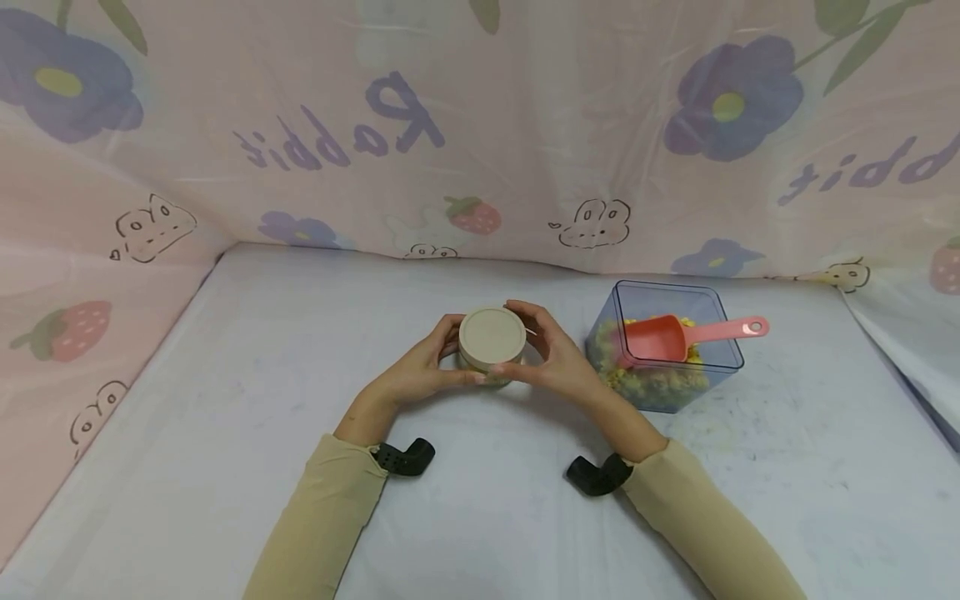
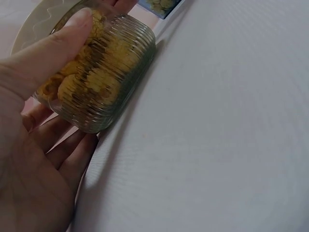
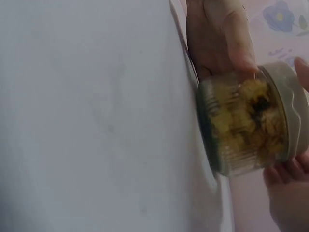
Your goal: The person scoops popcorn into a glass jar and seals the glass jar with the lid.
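Note:
A ribbed glass jar [image 2: 116, 53] holding dried yellow flowers [image 3: 256, 116] stands upright at the middle of the white table, its cream lid [image 1: 492, 336] on top. From the left, my left hand [image 1: 416, 367] holds the jar, thumb on the glass in the left wrist view and fingers around the far side. My right hand [image 1: 558, 358] grips the lid from the right, its thumb at the near rim and the fingers behind. In the right wrist view, the lid sits over the jar's mouth; whether it is fastened cannot be told.
Right of the hands stands a clear square container [image 1: 660, 402] with more dried yellow flowers. A pink scoop [image 1: 656, 340] lies in it, handle jutting over the right rim. Behind the white tabletop [image 1: 262, 333] hangs a printed pink curtain [image 1: 525, 125].

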Tool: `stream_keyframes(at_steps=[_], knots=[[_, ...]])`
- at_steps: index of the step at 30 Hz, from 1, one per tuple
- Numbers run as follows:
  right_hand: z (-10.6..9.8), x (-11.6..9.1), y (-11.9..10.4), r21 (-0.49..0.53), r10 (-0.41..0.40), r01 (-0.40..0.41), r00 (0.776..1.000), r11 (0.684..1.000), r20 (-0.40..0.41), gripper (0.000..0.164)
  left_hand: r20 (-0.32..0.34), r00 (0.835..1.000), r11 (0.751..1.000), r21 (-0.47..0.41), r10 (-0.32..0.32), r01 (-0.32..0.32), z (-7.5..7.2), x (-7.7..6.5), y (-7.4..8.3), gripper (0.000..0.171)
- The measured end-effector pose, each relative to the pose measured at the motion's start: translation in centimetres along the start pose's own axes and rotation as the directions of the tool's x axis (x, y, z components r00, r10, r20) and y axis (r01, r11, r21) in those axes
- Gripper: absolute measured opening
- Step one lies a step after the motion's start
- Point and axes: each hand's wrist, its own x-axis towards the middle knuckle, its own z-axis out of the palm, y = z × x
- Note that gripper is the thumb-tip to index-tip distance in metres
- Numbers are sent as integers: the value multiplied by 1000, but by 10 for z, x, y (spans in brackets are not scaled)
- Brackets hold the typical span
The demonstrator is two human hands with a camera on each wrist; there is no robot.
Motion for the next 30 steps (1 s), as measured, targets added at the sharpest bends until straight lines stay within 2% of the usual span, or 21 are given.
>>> stream_keyframes(at_steps=[5,10,22,30], knots=[[-8,1,2,79,-76,67,991,995,109,79,6,1000,1000,0,4,-4,0,0,-1,72],[-10,3,2,68,-76,67,987,995,140,75,11,1000,1000,-5,12,-11,0,1,-2,73],[-6,2,1,42,-1,-1,998,999,55,75,10,1000,1000,-13,10,-9,0,1,-2,73],[-3,-1,1,-9,12,-12,1000,1000,-22,76,6,1000,1000,-2,29,-29,1,0,-2,72]])
